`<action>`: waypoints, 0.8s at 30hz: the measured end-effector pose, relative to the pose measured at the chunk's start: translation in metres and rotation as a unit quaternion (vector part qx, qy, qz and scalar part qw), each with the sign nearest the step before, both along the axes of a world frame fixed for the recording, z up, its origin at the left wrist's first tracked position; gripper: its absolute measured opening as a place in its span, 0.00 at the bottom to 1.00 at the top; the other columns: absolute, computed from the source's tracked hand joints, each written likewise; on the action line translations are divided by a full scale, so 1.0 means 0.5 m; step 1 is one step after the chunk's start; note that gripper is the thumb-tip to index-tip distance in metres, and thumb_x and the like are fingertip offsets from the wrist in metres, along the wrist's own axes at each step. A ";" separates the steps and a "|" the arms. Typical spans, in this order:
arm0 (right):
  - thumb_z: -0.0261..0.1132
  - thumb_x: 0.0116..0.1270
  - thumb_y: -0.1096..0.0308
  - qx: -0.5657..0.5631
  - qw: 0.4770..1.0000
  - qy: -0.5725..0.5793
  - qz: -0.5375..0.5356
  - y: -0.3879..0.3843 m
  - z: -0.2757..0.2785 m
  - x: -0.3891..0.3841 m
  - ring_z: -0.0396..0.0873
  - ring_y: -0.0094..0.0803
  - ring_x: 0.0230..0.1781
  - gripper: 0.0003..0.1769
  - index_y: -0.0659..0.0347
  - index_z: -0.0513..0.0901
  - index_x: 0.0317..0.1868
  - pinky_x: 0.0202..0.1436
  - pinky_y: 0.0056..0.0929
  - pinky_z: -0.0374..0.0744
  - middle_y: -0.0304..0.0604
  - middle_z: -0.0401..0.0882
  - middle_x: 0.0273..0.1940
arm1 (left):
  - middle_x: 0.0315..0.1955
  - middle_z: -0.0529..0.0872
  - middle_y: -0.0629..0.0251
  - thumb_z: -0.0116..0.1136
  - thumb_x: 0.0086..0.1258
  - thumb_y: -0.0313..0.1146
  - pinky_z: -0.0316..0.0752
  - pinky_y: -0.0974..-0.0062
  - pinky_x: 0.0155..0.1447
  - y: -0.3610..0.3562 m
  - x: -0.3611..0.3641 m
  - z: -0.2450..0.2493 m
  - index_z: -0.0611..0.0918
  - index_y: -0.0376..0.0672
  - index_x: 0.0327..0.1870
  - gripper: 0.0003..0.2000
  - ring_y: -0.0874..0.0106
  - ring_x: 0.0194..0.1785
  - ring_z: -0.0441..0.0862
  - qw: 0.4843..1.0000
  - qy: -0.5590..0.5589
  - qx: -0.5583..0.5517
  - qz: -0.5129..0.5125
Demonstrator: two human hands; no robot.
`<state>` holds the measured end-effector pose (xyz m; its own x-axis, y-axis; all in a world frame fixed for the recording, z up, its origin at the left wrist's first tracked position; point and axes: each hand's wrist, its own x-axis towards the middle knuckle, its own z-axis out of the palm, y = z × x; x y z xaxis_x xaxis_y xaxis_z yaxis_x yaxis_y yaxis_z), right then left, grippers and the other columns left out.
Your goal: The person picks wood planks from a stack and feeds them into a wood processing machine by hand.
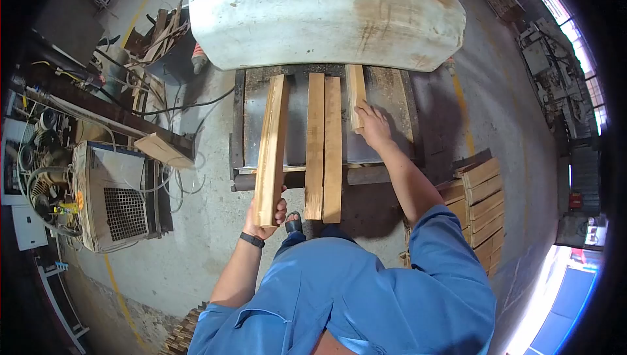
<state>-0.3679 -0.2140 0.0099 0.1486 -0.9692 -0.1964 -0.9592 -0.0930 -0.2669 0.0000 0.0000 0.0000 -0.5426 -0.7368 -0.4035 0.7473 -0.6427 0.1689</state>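
Note:
My left hand (266,214) is wrapped round the near end of a long wooden piece (271,149), whose far end reaches over the machine's metal bed (295,120). Two flat boards (315,146) (332,149) lie side by side in the middle, their near ends jutting past the bed's front edge. On the right, my right hand (373,123) rests with its fingers on the near end of another board (355,94). That board's far end passes under the white machine cover (326,18).
Stacked boards (483,205) stand at the right. A bin of scrap wood (166,45) is at the far left, and a boxy machine with a grille (117,192) stands nearer. Cables and hoses run across the left floor. More wood (183,332) lies at lower left.

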 end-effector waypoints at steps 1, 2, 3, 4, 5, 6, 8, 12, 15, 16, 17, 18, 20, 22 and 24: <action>0.74 0.62 0.66 -0.015 1.000 0.006 -0.003 -0.003 -0.007 -0.003 0.58 0.50 0.79 0.39 0.49 0.70 0.74 0.79 0.48 0.64 0.40 0.57 0.79 | 0.31 0.75 0.66 0.47 0.80 0.54 0.79 0.75 0.30 0.005 -0.008 0.013 0.69 0.41 0.72 0.30 0.74 0.27 0.77 0.994 0.106 0.009 0.022; 0.74 0.62 0.66 -0.032 0.999 0.013 -0.007 -0.005 -0.015 -0.006 0.58 0.49 0.78 0.39 0.50 0.70 0.73 0.79 0.47 0.64 0.41 0.58 0.79 | 0.30 0.74 0.66 0.48 0.81 0.46 0.76 0.80 0.28 0.009 -0.021 0.028 0.69 0.37 0.72 0.26 0.76 0.25 0.75 0.983 0.174 0.016 0.057; 0.73 0.62 0.66 -0.077 0.997 -0.006 -0.017 -0.053 -0.018 0.036 0.60 0.49 0.78 0.37 0.50 0.72 0.72 0.78 0.47 0.65 0.41 0.59 0.78 | 0.30 0.74 0.66 0.48 0.81 0.44 0.76 0.81 0.28 -0.040 0.012 0.024 0.69 0.36 0.72 0.26 0.76 0.25 0.75 0.978 0.199 -0.013 0.059; 0.73 0.62 0.67 -0.089 0.996 -0.011 -0.025 -0.046 -0.027 0.050 0.61 0.49 0.77 0.36 0.51 0.73 0.71 0.77 0.47 0.65 0.42 0.60 0.78 | 0.30 0.75 0.65 0.48 0.82 0.43 0.76 0.81 0.28 -0.034 0.014 0.024 0.69 0.35 0.72 0.25 0.77 0.25 0.76 0.970 0.234 -0.009 0.068; 0.72 0.62 0.68 -0.101 0.994 -0.010 -0.034 -0.040 -0.033 0.052 0.62 0.49 0.76 0.34 0.51 0.75 0.70 0.77 0.47 0.66 0.43 0.61 0.77 | 0.30 0.75 0.65 0.47 0.82 0.41 0.76 0.82 0.28 -0.030 0.006 0.020 0.68 0.34 0.72 0.25 0.77 0.25 0.76 0.959 0.275 -0.005 0.075; 0.72 0.62 0.68 -0.126 0.991 -0.041 -0.028 -0.029 -0.034 0.062 0.63 0.50 0.75 0.33 0.52 0.76 0.69 0.76 0.47 0.66 0.44 0.62 0.76 | 0.30 0.75 0.64 0.48 0.82 0.40 0.77 0.82 0.28 -0.032 0.001 0.025 0.68 0.33 0.72 0.25 0.77 0.25 0.76 0.953 0.291 -0.007 0.085; 0.71 0.62 0.69 -0.170 0.981 -0.095 -0.015 0.028 -0.029 0.081 0.65 0.50 0.73 0.30 0.54 0.78 0.66 0.75 0.48 0.67 0.45 0.63 0.75 | 0.30 0.75 0.64 0.48 0.82 0.39 0.78 0.81 0.27 -0.027 -0.011 0.021 0.68 0.33 0.72 0.24 0.76 0.25 0.76 0.942 0.322 0.006 0.095; 0.70 0.64 0.69 -0.151 0.972 -0.180 0.007 0.168 -0.017 0.118 0.67 0.50 0.71 0.23 0.59 0.81 0.60 0.73 0.44 0.70 0.47 0.72 0.68 | 0.30 0.75 0.64 0.48 0.81 0.38 0.79 0.80 0.27 -0.009 -0.031 0.005 0.69 0.33 0.71 0.23 0.76 0.25 0.76 0.929 0.357 0.025 0.098; 0.68 0.70 0.63 -0.134 0.954 -0.266 0.028 0.263 -0.003 0.168 0.74 0.47 0.68 0.18 0.60 0.82 0.57 0.72 0.45 0.72 0.45 0.76 0.65 | 0.30 0.75 0.65 0.49 0.81 0.38 0.78 0.80 0.28 -0.006 -0.039 0.013 0.70 0.35 0.71 0.23 0.75 0.26 0.76 0.931 0.351 0.040 0.091; 0.67 0.71 0.62 -0.111 0.941 -0.318 0.045 0.288 0.018 0.191 0.77 0.46 0.64 0.20 0.60 0.81 0.59 0.68 0.43 0.75 0.48 0.76 0.65 | 0.30 0.75 0.65 0.48 0.82 0.38 0.78 0.81 0.28 -0.007 -0.043 0.018 0.71 0.34 0.69 0.22 0.75 0.26 0.77 0.939 0.329 0.033 0.088; 0.67 0.72 0.60 -0.088 0.924 -0.368 0.061 0.311 0.035 0.213 0.79 0.45 0.61 0.21 0.60 0.81 0.61 0.64 0.41 0.79 0.50 0.76 0.64 | 0.30 0.75 0.65 0.47 0.82 0.38 0.77 0.81 0.28 -0.008 -0.051 0.024 0.71 0.33 0.68 0.21 0.74 0.27 0.77 0.947 0.308 0.027 0.085; 0.68 0.72 0.61 -0.040 0.891 -0.449 0.045 0.331 0.045 0.236 0.80 0.43 0.60 0.23 0.59 0.79 0.64 0.62 0.39 0.80 0.50 0.76 0.64 | 0.30 0.75 0.65 0.46 0.82 0.38 0.76 0.81 0.28 -0.011 -0.056 0.027 0.72 0.32 0.67 0.21 0.74 0.28 0.78 0.954 0.287 0.020 0.081; 0.69 0.72 0.64 0.044 0.823 -0.567 0.020 0.358 0.061 0.275 0.80 0.37 0.60 0.30 0.58 0.71 0.71 0.61 0.33 0.81 0.51 0.75 0.65 | 0.36 0.80 0.64 0.43 0.83 0.52 0.77 0.73 0.32 -0.025 -0.068 0.048 0.76 0.38 0.61 0.24 0.73 0.31 0.80 0.999 0.040 0.002 0.035; 0.69 0.73 0.61 0.119 0.762 -0.635 -0.041 0.364 0.028 0.307 0.79 0.37 0.59 0.38 0.64 0.60 0.76 0.62 0.34 0.80 0.57 0.72 0.64 | 0.46 0.85 0.61 0.44 0.80 0.61 0.81 0.66 0.43 -0.029 -0.081 0.068 0.77 0.41 0.62 0.30 0.69 0.42 0.84 0.963 -0.270 0.010 0.000; 0.70 0.72 0.60 0.137 0.778 -0.605 -0.102 0.356 -0.017 0.333 0.79 0.37 0.59 0.42 0.69 0.57 0.75 0.61 0.34 0.79 0.58 0.72 0.63 | 0.54 0.84 0.58 0.46 0.82 0.57 0.77 0.70 0.60 -0.025 -0.087 0.036 0.74 0.36 0.67 0.30 0.68 0.57 0.81 0.915 -0.400 -0.058 0.002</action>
<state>-0.2016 -0.0362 0.0013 0.2343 -0.9430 -0.2362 0.0214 0.2479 -0.9685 -0.0437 -0.0125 0.0178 -0.1046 -0.8014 -0.5889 0.3578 -0.5828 0.7296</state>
